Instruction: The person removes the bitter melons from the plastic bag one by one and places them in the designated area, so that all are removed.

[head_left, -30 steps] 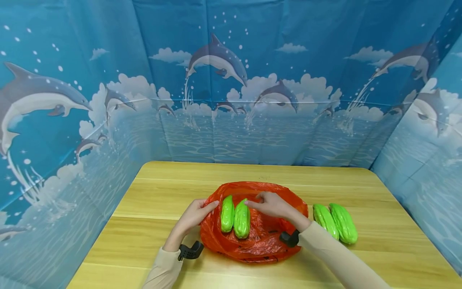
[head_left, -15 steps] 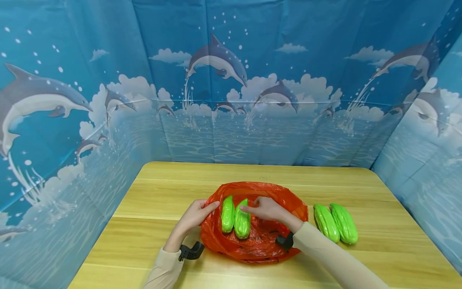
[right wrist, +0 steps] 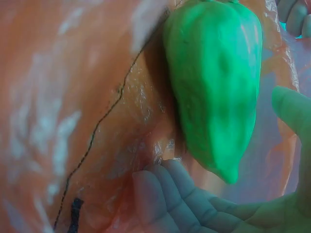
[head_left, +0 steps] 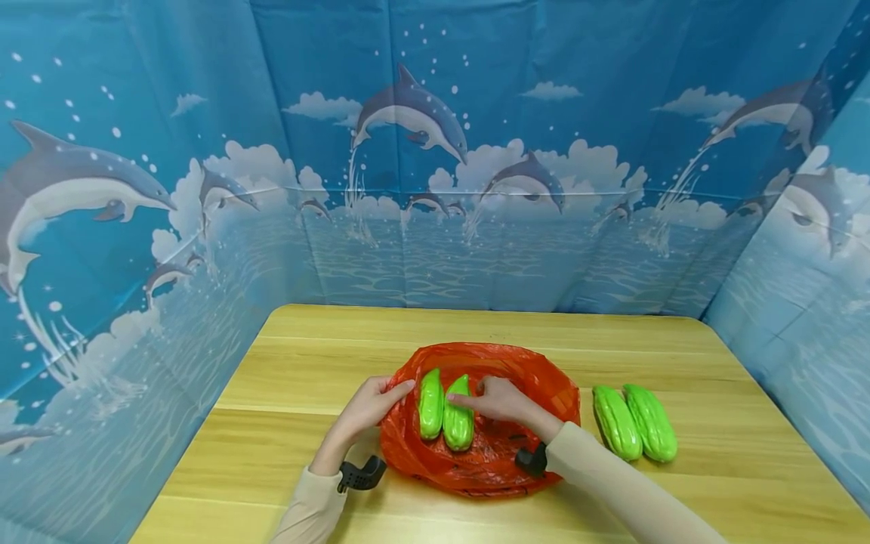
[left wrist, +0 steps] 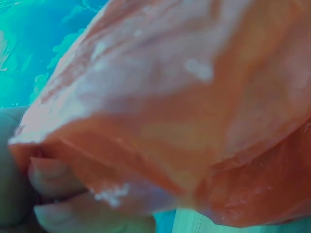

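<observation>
- Left hand point(head_left: 372, 400): thumb and fingers pinch the rim of a crinkled, translucent red plastic bag point(head_left: 469, 480), apparently to hold its mouth wide; a black wrist camera point(head_left: 362, 474) juts towards the bag just below this hand.
- Between the hands: the bag lies spread on the table, gaping upwards, black print on its film.
- Nearest the left hand, inside the bag: a glossy, bright green, ribbed, tapered vegetable point(head_left: 431, 404), its pointed end away from the person.
- Just beside it, at the right thumb: a second such green vegetable point(head_left: 459, 432), lying nearly parallel, perhaps so both fit snugly.
- Right hand point(head_left: 501, 400): over the bag, thumb and fingers spread loosely, gripping nothing; the thumb hides part of the second vegetable from above.
- Below the right hand: another black wrist camera point(head_left: 532, 459) and the forearm cover part of the bag's near right side.
- Right of that hand, outside the bag: two more green vegetables point(head_left: 650, 423) side by side on the yellowish wood-grain table point(head_left: 326, 355), with the bag's wall between.
- Beyond both hands: a blue dolphin-print curtain point(head_left: 408, 249).
</observation>
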